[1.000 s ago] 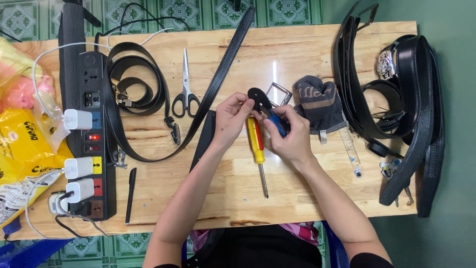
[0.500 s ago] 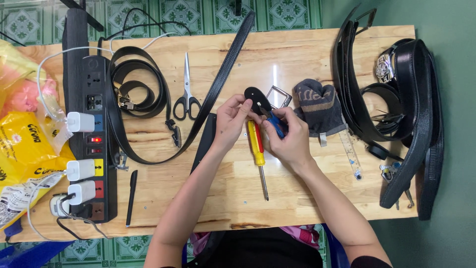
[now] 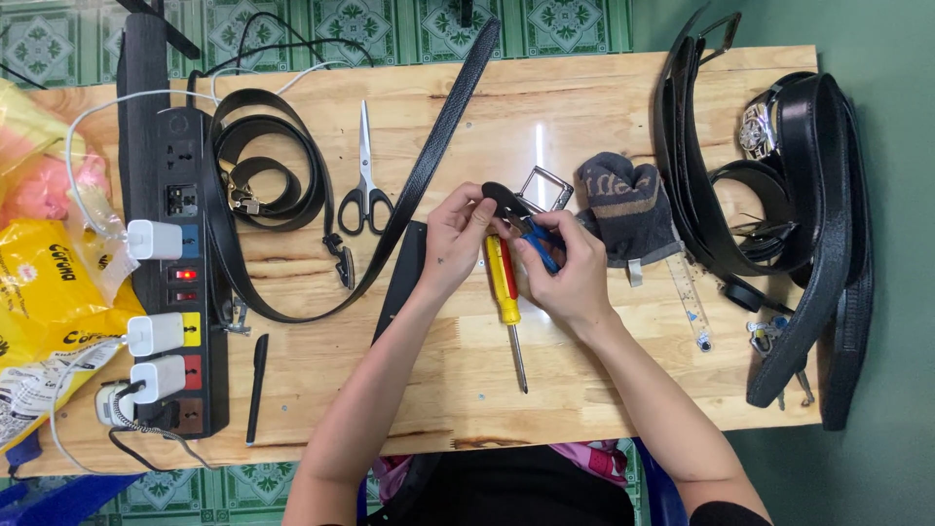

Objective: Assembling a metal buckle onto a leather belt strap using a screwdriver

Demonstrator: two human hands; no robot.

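My left hand pinches the rounded end of a black belt above the middle of the wooden table. My right hand is closed round a small blue-handled tool whose tip meets that belt end. A silver buckle lies just behind the belt end. A screwdriver with a yellow and red handle lies on the table between my hands, its shaft pointing toward me. A black strap runs from under my left wrist down to the table's front edge.
Scissors, a long black belt and a coiled belt lie to the left. A power strip with chargers and a yellow bag sit far left. A grey cloth, a clear ruler and piled belts lie right.
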